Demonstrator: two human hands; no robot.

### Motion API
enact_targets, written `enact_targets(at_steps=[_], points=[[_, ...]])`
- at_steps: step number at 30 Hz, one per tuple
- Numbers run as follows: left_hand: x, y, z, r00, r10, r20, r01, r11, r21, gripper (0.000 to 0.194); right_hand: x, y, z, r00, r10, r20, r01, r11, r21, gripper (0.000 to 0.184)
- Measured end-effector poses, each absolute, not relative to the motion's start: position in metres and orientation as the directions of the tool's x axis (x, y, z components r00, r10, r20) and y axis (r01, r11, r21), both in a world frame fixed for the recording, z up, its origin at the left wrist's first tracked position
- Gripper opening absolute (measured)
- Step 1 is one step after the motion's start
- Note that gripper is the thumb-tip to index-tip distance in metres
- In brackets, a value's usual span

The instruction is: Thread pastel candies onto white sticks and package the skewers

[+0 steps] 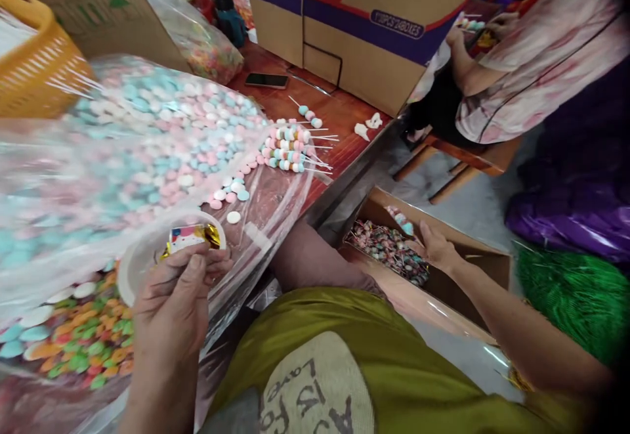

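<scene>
My left hand (pixel 180 283) is closed in a pinch over a white plastic bowl (pixel 128 266). Just beyond its fingertips shows a small white printed piece (pixel 187 237) with shiny gold foil (pixel 212 234); whether the fingers grip it is hidden. My right hand (pixel 436 250) reaches over a long cardboard box (pixel 472 250), holding a wrapped candy skewer (pixel 401 220) by its stick end. Below, many wrapped candy skewers (pixel 386 250) fill the box's far-left part. On the table, bare candy skewers (pixel 288 148) lie stacked beside loose pastel candies (pixel 197 119).
Orange, green and red ring candies (pixel 93 335) lie by the bowl. A yellow basket (pixel 39 60), a phone (pixel 266 80) and a large carton (pixel 354 27) stand or lie farther back. Another person (pixel 536 60) sits on a wooden stool (pixel 462 155). Green strands (pixel 571 296) lie right.
</scene>
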State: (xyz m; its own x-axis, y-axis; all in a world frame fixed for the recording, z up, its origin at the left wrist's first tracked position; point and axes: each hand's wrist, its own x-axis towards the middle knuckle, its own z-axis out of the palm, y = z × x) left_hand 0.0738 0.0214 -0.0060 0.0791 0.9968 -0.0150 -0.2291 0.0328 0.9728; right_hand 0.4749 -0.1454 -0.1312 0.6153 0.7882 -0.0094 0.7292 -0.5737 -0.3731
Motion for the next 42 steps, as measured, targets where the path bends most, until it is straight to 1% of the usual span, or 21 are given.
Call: enact_targets(at_steps=[2,5,7,9,10,11,13,14,15,17,20,22,23,25,26,28,30,31,33,38,42], points=[[0.079,0.018,-0.003,0.107,0.994,-0.001,-0.173,0.019,0.985,0.013,0.489,-0.146,-0.127,0.701,0.713,0.03,0.685,-0.66,-0.308,0.042],[0.08,0.016,0.004,0.03,0.998,0.062,-0.074,-0.06,0.996,0.007,0.508,-0.129,-0.097,0.76,0.641,0.105,0.643,-0.72,-0.261,0.034],[0.076,0.015,0.006,-0.049,0.995,0.088,-0.008,-0.089,0.996,0.003,0.507,-0.109,-0.066,0.747,0.646,0.157,0.662,-0.704,-0.257,0.031],[0.068,0.012,0.008,-0.144,0.983,0.11,0.046,-0.104,0.993,0.002,0.484,-0.08,-0.039,0.687,0.681,0.253,0.725,-0.626,-0.285,0.032],[0.062,0.01,0.008,-0.186,0.974,0.128,0.071,-0.116,0.991,0.003,0.463,-0.064,-0.029,0.624,0.726,0.287,0.778,-0.545,-0.312,0.035],[0.056,0.008,0.008,-0.232,0.959,0.161,0.107,-0.14,0.984,0.006,0.436,-0.048,-0.022,0.524,0.775,0.353,0.839,-0.401,-0.367,0.038],[0.04,0.001,0.007,-0.291,0.929,0.228,0.203,-0.173,0.964,0.013,0.376,-0.021,-0.016,0.158,0.897,0.412,0.894,0.047,-0.445,0.044],[0.032,-0.002,0.007,-0.304,0.923,0.238,0.254,-0.162,0.953,0.015,0.346,-0.011,-0.016,-0.049,0.906,0.419,0.867,0.247,-0.432,0.043],[0.023,-0.006,0.006,-0.323,0.916,0.238,0.306,-0.137,0.942,0.016,0.32,-0.002,-0.018,-0.197,0.882,0.428,0.829,0.383,-0.407,0.039],[0.006,-0.013,0.002,-0.373,0.898,0.231,0.382,-0.078,0.921,0.02,0.282,0.013,-0.023,-0.345,0.828,0.441,0.762,0.522,-0.384,0.03],[-0.011,-0.021,-0.007,-0.405,0.879,0.253,0.475,-0.034,0.879,0.02,0.253,0.035,-0.024,-0.364,0.801,0.476,0.697,0.573,-0.431,0.026],[-0.015,-0.018,-0.01,-0.35,0.891,0.289,0.592,-0.028,0.805,0.02,0.238,0.049,-0.016,-0.424,0.784,0.453,0.675,0.607,-0.42,0.023],[-0.014,-0.013,-0.01,-0.293,0.907,0.303,0.676,-0.028,0.737,0.021,0.23,0.056,-0.01,-0.481,0.771,0.418,0.674,0.63,-0.386,0.021],[-0.008,0.005,-0.006,-0.125,0.946,0.298,0.847,-0.055,0.529,0.026,0.21,0.068,0.004,-0.575,0.752,0.323,0.691,0.658,-0.3,0.021],[-0.004,0.016,-0.004,-0.039,0.967,0.251,0.916,-0.066,0.396,0.03,0.201,0.073,0.01,-0.593,0.753,0.287,0.704,0.657,-0.27,0.021],[0.006,0.042,0.0,0.077,0.995,0.066,0.985,-0.086,0.149,0.037,0.185,0.08,0.018,-0.565,0.777,0.28,0.733,0.627,-0.262,0.024],[0.014,0.065,0.0,0.119,0.985,-0.128,0.993,-0.116,0.031,0.037,0.179,0.083,0.018,-0.543,0.784,0.301,0.733,0.618,-0.286,0.024],[0.016,0.075,-0.002,0.121,0.973,-0.197,0.993,-0.122,0.008,0.034,0.18,0.083,0.016,-0.552,0.779,0.298,0.727,0.624,-0.286,0.023],[0.017,0.088,-0.006,0.122,0.964,-0.237,0.992,-0.124,0.006,0.028,0.186,0.082,0.008,-0.572,0.777,0.263,0.728,0.629,-0.273,0.021],[0.008,0.094,0.001,0.151,0.971,-0.187,0.988,-0.155,-0.011,0.02,0.203,0.087,0.0,-0.482,0.832,0.276,0.783,0.55,-0.29,0.021],[0.005,0.088,0.02,0.187,0.968,-0.167,0.977,-0.201,-0.07,0.019,0.192,0.101,0.02,-0.528,0.797,0.294,0.764,0.597,-0.247,0.023]])
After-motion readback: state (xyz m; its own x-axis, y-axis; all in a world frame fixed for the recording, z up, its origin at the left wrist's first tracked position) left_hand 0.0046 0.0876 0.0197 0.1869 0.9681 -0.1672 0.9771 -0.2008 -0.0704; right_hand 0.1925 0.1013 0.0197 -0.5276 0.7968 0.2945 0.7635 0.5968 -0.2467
